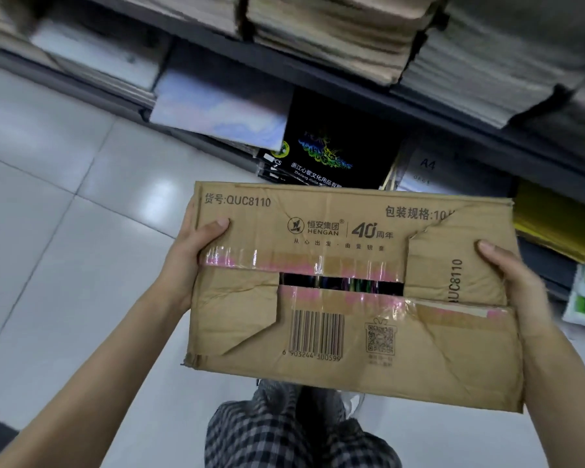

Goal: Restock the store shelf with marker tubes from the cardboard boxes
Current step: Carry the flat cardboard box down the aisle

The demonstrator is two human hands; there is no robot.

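Cardboard, creased and torn along its taped seam, the cardboard box hangs above the floor at 6 o'clock from the shelf, its ends gripped by left hand and right hand, thumbs on top, likely soft, best supported underneath.

Taped cardboard box – flaps torn, held level above floor
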